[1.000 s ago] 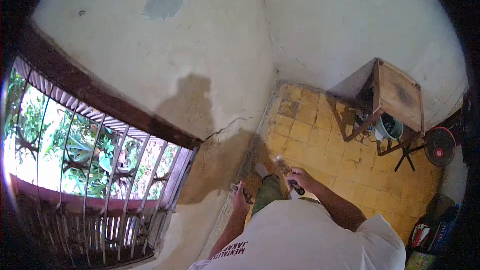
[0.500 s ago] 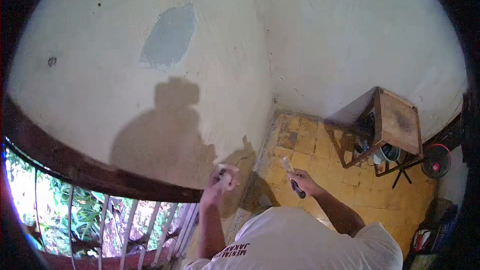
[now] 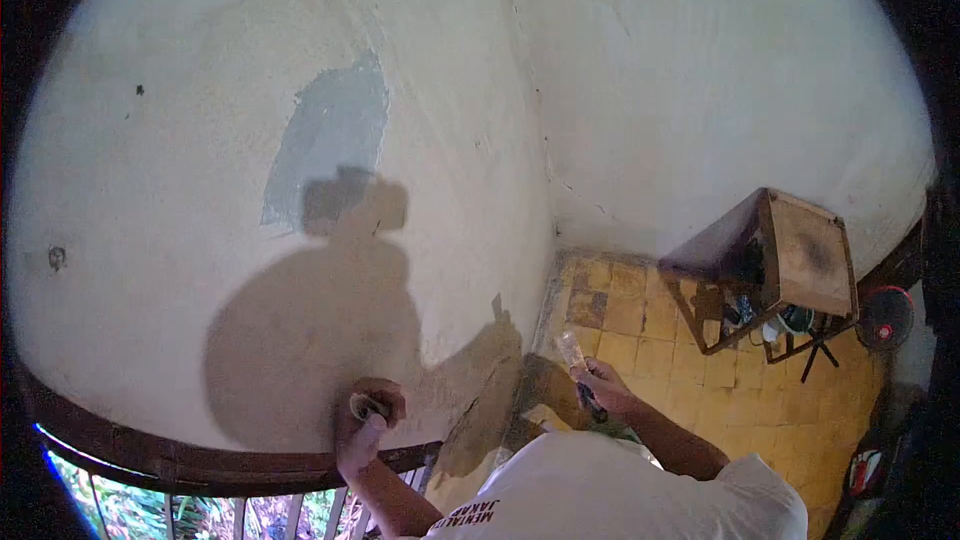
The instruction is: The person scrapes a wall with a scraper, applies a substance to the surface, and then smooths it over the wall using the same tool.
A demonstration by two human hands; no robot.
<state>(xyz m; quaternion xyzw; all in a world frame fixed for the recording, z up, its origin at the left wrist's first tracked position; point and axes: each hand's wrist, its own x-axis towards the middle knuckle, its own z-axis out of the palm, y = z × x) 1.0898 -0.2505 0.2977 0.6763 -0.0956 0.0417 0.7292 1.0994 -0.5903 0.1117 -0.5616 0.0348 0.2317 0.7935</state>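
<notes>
Cream plaster wall (image 3: 180, 160) fills the view, with a grey patch (image 3: 330, 140) high up and a dark window frame (image 3: 150, 455) below. Left hand (image 3: 365, 425) is against the wall just above that frame, grip curled tight around a small pale object (image 3: 362, 406), too small to identify. Right hand (image 3: 600, 390) is over the yellow tiled floor (image 3: 680, 360), grip clamped on a brush (image 3: 578, 368) by its dark handle, bristles pointing up and away, long axis tilted slightly left. Wooden stool (image 3: 800, 260) stands in the corner.
</notes>
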